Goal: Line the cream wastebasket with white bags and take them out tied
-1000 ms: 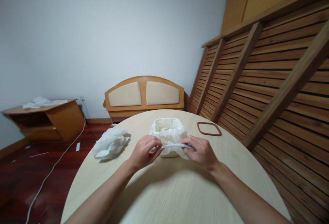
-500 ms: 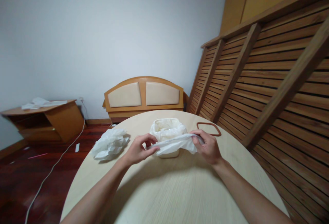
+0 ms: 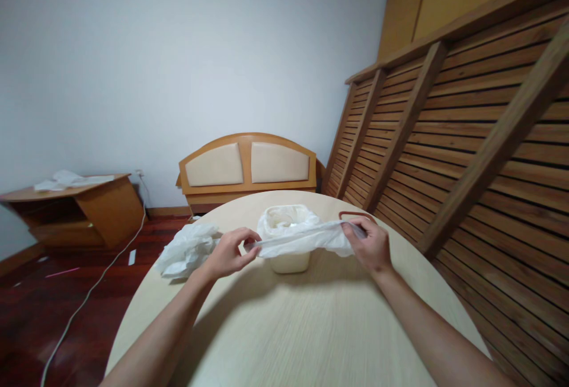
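Note:
A thin white plastic bag (image 3: 306, 240) lines a cream bin (image 3: 290, 264) that stands upright on the round table. The bag's near edge is stretched sideways in front of the bin's mouth. My left hand (image 3: 233, 250) pinches that edge at its left end, thumb against fingers. At the right end, my right hand (image 3: 368, 243) grips the edge between thumb and fingers. Behind my right hand lies a brown rounded frame (image 3: 355, 214), partly hidden by it. Left of my left hand rests a crumpled heap of white plastic bags (image 3: 189, 248).
The pale round table (image 3: 302, 328) spreads beneath my arms. A slatted wooden panel (image 3: 427, 138) leans along the right. Beyond the table stands a headboard (image 3: 246, 162). A low cabinet (image 3: 106, 209) and a white cable (image 3: 95, 283) are on the left.
My hands have moved apart, the left one leftward and the right one rightward and slightly up. The bag's edge is pulled wider and straighter. My right hand now covers more of the brown frame.

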`<state>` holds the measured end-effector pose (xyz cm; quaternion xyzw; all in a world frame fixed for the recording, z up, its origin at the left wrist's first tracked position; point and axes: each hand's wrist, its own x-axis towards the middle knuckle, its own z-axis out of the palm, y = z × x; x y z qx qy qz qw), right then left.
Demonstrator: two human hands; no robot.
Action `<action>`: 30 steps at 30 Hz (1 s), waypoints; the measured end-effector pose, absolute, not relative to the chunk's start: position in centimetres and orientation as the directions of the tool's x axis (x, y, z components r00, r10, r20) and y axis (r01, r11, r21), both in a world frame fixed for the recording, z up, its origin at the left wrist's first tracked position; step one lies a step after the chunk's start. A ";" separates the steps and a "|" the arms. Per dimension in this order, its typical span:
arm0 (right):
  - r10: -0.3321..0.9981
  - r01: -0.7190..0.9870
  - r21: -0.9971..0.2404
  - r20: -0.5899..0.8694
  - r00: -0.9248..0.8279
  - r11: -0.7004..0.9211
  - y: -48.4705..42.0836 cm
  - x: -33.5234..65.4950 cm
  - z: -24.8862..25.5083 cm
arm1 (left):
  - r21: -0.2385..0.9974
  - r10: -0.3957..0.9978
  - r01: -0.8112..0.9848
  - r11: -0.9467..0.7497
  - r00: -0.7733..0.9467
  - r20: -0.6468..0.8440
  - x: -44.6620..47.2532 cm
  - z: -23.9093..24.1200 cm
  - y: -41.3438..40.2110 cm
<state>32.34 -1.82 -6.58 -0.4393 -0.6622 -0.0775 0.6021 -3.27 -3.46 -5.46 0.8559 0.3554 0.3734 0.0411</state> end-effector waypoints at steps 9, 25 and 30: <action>0.346 0.756 -0.134 0.929 -0.129 0.640 -0.5 34.4 -7.3 | 0.216 0.627 0.798 -0.563 0.242 0.741 -4.5 -5.7 -2.6; 0.411 0.748 -0.046 0.857 -0.311 0.662 -0.4 36.4 -6.8 | 0.603 0.746 0.678 -0.420 -0.121 0.655 -3.5 -5.4 -2.8; 0.426 0.825 -0.111 0.889 -0.166 0.553 -0.4 36.1 -6.8 | 0.619 0.697 0.623 -0.478 -0.160 0.699 -3.0 -5.1 -2.7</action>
